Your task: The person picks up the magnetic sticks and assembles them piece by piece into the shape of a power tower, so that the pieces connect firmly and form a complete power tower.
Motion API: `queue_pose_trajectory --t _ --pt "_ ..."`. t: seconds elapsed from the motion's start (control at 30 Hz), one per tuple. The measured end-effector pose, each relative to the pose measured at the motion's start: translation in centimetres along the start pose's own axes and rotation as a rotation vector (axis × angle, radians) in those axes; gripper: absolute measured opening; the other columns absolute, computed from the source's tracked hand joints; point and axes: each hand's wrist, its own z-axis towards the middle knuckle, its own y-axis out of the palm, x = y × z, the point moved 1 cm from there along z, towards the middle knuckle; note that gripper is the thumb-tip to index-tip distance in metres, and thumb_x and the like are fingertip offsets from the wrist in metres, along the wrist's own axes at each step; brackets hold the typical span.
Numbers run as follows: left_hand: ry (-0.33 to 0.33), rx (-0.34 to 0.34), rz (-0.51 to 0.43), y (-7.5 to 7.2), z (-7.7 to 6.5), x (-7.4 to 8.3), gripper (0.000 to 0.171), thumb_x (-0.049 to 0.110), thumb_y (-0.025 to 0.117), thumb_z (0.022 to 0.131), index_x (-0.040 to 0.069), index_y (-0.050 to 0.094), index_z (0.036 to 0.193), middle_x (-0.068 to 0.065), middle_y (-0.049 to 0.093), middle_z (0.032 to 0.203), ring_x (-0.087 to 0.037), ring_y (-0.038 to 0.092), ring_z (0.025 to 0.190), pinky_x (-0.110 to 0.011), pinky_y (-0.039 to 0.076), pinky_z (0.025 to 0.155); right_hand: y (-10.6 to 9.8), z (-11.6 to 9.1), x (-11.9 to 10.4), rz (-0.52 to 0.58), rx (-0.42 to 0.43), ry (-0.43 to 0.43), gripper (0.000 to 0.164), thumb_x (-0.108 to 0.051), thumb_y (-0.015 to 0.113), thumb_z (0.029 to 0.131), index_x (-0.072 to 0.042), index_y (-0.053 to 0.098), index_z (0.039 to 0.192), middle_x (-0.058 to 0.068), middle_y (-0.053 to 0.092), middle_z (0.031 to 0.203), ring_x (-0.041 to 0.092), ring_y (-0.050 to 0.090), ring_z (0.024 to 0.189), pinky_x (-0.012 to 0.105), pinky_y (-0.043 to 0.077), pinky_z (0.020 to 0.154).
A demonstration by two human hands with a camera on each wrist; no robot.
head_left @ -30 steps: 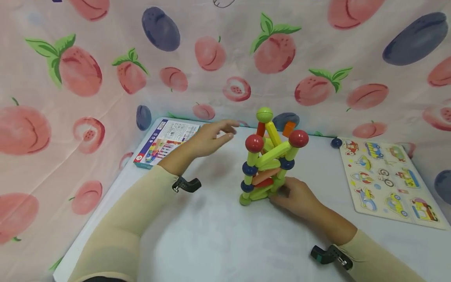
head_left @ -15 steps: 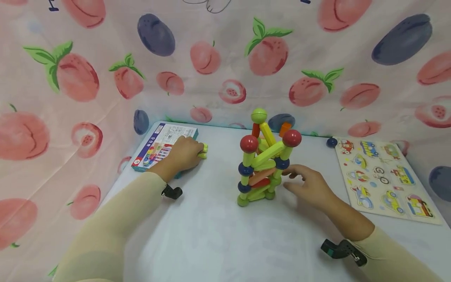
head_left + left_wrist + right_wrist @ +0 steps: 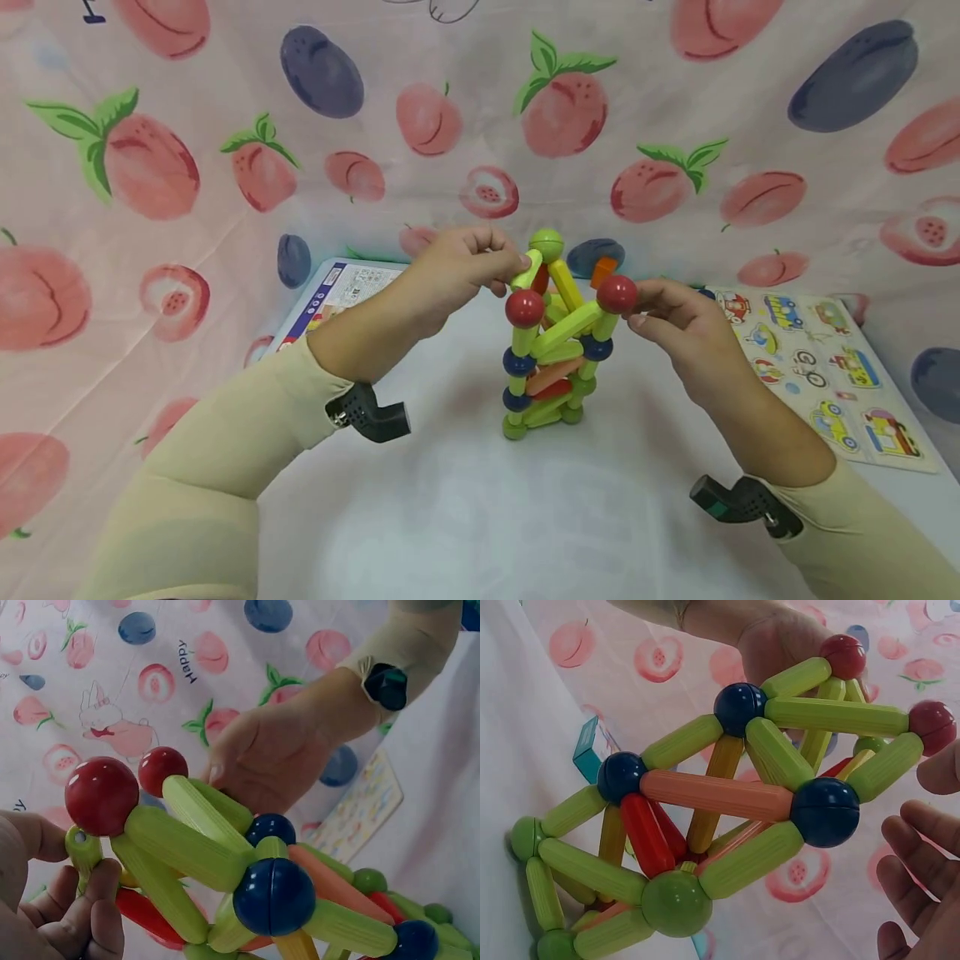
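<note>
A tower of magnetic sticks and balls (image 3: 562, 329) stands on the table, mostly yellow-green sticks with blue, green and red balls. My left hand (image 3: 457, 275) pinches a short yellow-green magnetic stick (image 3: 527, 272) between thumb and fingers, between the left red ball (image 3: 525, 308) and the top green ball (image 3: 547, 243). In the left wrist view, the round metal end of that stick (image 3: 84, 855) shows beside a red ball (image 3: 102, 796). My right hand (image 3: 693, 342) has its fingertips right at the right red ball (image 3: 617, 294), its fingers loosely bent in the right wrist view.
A flat boxed toy set (image 3: 352, 279) lies at the back left, partly behind my left arm. On the right lies a wooden picture puzzle board (image 3: 832, 367). A fruit-print cloth (image 3: 450, 192) rises behind the table.
My left hand has come from beside the box to the tower's top, carrying the yellow-green stick. The right hand let go of the tower's base and rose to the right red ball.
</note>
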Motion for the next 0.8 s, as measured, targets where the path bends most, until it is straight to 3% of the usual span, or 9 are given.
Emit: queue_pose_trajectory --t 0.23,0.4,0.5,0.67,0.8 --pt "-0.006 0.056 0.005 0.5 -0.6 -0.3 0.018 0.024 0.068 0.102 0.008 0.071 0.095 -0.006 0.071 0.095 -0.024 0.064 0.089 -0.044 0.042 0.092 0.5 0.4 -0.4 0.083 -0.011 -0.032 0.035 0.008 0.052 0.104 -0.013 0.075 0.119 -0.001 0.076 0.114 0.018 0.065 0.11 0.027 0.05 0.097" --pt "0.01 0.075 -0.008 0.9 -0.5 -0.2 0.02 0.025 0.07 0.103 0.008 0.072 0.094 -0.008 0.072 0.096 -0.025 0.065 0.09 -0.05 0.042 0.104 1.0 0.3 -0.3 0.13 -0.041 -0.081 0.042 0.015 0.054 0.098 -0.014 0.075 0.12 0.002 0.074 0.115 0.018 0.064 0.105 0.024 0.053 0.095" --pt "0.014 0.061 -0.015 1.2 -0.3 -0.1 0.019 0.025 0.07 0.103 0.007 0.073 0.095 -0.009 0.074 0.098 -0.027 0.067 0.092 -0.052 0.044 0.107 1.3 0.3 -0.3 0.092 -0.056 -0.106 0.04 0.015 0.059 0.097 -0.011 0.074 0.123 0.004 0.071 0.117 0.019 0.063 0.104 0.022 0.056 0.091" --pt "0.03 0.025 -0.012 1.3 -0.2 -0.3 0.02 0.024 0.067 0.105 0.007 0.073 0.097 -0.01 0.076 0.098 -0.028 0.069 0.094 -0.046 0.047 0.101 1.4 0.3 -0.1 0.027 -0.059 -0.092 0.041 0.013 0.063 0.096 -0.013 0.074 0.126 0.002 0.069 0.119 0.021 0.059 0.104 0.021 0.056 0.087" --pt "0.042 0.058 0.0 0.7 -0.1 -1.1 0.025 0.024 0.056 0.108 0.006 0.07 0.097 -0.011 0.075 0.098 -0.029 0.069 0.095 -0.042 0.045 0.092 1.2 -0.2 1.0 -0.025 -0.063 -0.049 0.041 0.011 0.061 0.097 -0.011 0.07 0.13 0.001 0.067 0.117 0.023 0.055 0.105 0.023 0.054 0.085"
